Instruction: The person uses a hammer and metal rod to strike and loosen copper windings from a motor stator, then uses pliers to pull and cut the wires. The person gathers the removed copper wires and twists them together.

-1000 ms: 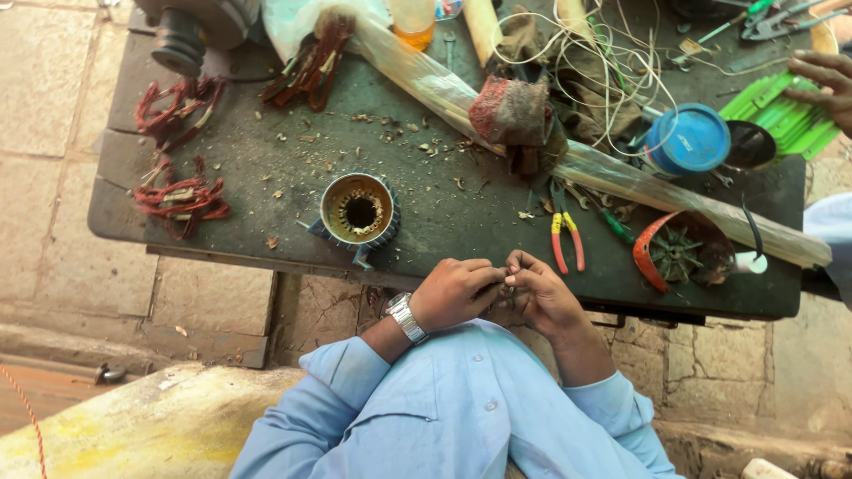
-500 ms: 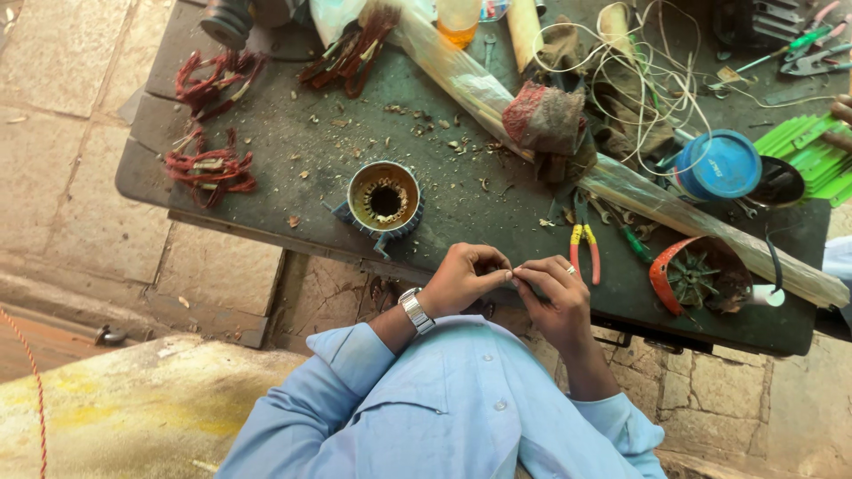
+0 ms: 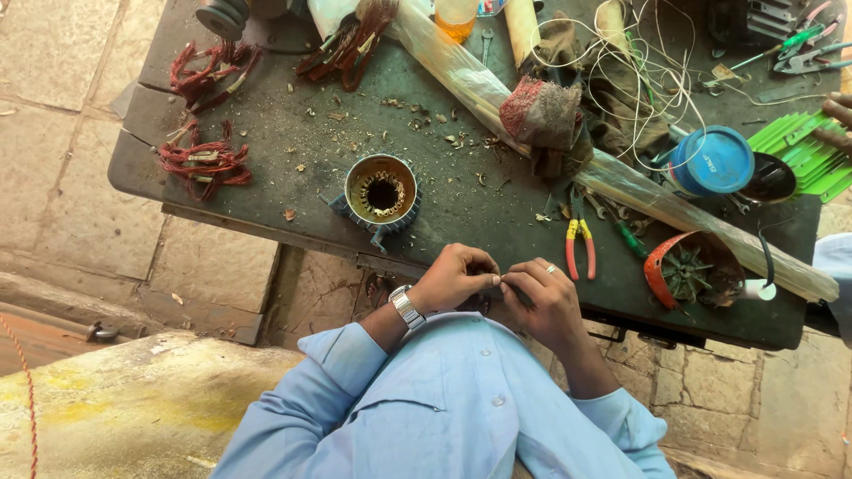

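Now both hands have come together at the near edge of the desk [image 3: 266,142]: the left hand [image 3: 457,277], a metal watch [image 3: 406,308] on its wrist, and the right hand [image 3: 550,297], ring on one finger, meet fingertip to fingertip. Over the last second they have barely shifted; only the view has slid a little across the desk. Both grips are pinched shut on something small between them, perhaps a bit of wire, too tiny to make out, so the fine fingerwork is going on where it was, just off the desk edge above the person's lap.

Just beyond the hands sits a round motor stator [image 3: 382,191], upright, its copper windings showing inside. To the right of it lie red-and-yellow pliers [image 3: 579,247], and further right a red-rimmed fan part [image 3: 688,270]. Tangles of reddish copper wire [image 3: 202,162] sit at the left end, more near the far edge. A long clear plastic-wrapped roll [image 3: 621,182] runs diagonally across, with a reddish rag [image 3: 541,111] on it and a blue lid [image 3: 712,160] beside it. Loose white wire [image 3: 643,62] sprawls at the top right.

The desk is dark, scuffed and littered with scraps. Below it, worn stone paving [image 3: 53,115]. Another person's hand [image 3: 839,120] shows at the right edge, on green strips [image 3: 794,146].
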